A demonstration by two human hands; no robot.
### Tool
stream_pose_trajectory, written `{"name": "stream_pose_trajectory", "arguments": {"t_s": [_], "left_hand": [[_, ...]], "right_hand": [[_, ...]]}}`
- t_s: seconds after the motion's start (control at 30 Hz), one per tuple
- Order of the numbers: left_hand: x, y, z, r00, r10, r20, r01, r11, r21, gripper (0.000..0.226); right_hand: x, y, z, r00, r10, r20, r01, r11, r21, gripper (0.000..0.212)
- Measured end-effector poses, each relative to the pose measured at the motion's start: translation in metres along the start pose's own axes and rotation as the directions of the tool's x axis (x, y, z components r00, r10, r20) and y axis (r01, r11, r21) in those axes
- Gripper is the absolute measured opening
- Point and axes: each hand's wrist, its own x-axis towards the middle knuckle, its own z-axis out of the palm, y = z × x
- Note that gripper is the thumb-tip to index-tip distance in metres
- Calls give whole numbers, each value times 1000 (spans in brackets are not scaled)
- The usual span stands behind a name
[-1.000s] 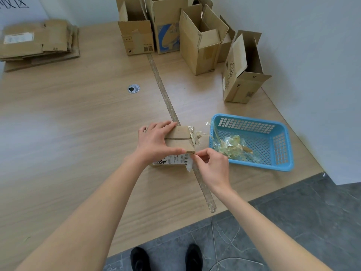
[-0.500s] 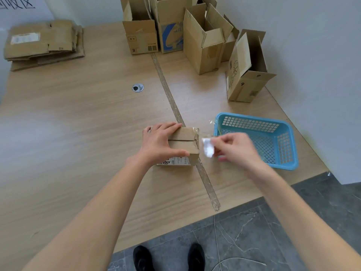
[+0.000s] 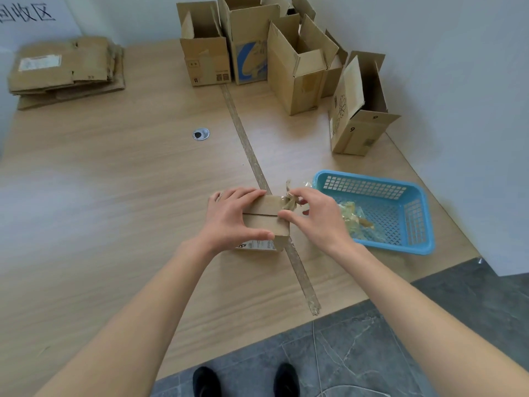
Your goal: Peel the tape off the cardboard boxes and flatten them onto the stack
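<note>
1. Small cardboard box [image 3: 266, 217] sits near the front edge of the wooden surface [image 3: 114, 196], right on the taped seam that runs near to far.
2. Left hand [image 3: 232, 217] is clamped over the box's top, fingers spread across the far flap and thumb hooked on the near right corner.
3. Right hand [image 3: 315, 219] is at the box's right end, fingertips pinching a crumpled strip of tape [image 3: 290, 200] that lifts off the top far corner.
4. Just right of the hands, the blue basket [image 3: 415, 193] holds a wad of peeled tape [image 3: 355, 220] on its mesh floor.
5. Far side: a cluster of open boxes [image 3: 297, 64] stands upright by the wall, flaps up, with one more box [image 3: 357, 110] set a little nearer on the right.
6. Far left corner: the stack of flattened cardboard [image 3: 65, 70] lies well apart from the action.
7. Down below, two dark shoes [image 3: 246, 381] on grey floor tiles.
</note>
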Motion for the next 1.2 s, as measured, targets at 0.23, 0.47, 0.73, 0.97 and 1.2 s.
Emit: {"name": "stream_pose_trajectory", "arguments": {"t_s": [0.23, 0.47, 0.73, 0.97, 1.2], "left_hand": [[-14, 1, -1, 995, 103, 1, -103, 994, -22, 101], [-15, -1, 1, 995, 100, -10, -100, 995, -10, 104], [-10, 3, 5, 997, 70, -45, -71, 997, -18, 102], [-8, 1, 0, 999, 46, -7, -46, 998, -37, 103], [-5, 2, 0, 999, 37, 4, -37, 999, -34, 102]], "right_hand": [[36, 9, -26, 945, 207, -252, -173, 973, 150, 6], [27, 46, -65, 984, 2, -180, -26, 991, -128, 11], [-19, 110, -45, 991, 126, 43, -92, 883, -460, 7], [-1, 114, -52, 894, 337, 294, -148, 844, -516, 43], [-6, 94, -76, 981, 169, 98, -90, 836, -542, 41]]}}
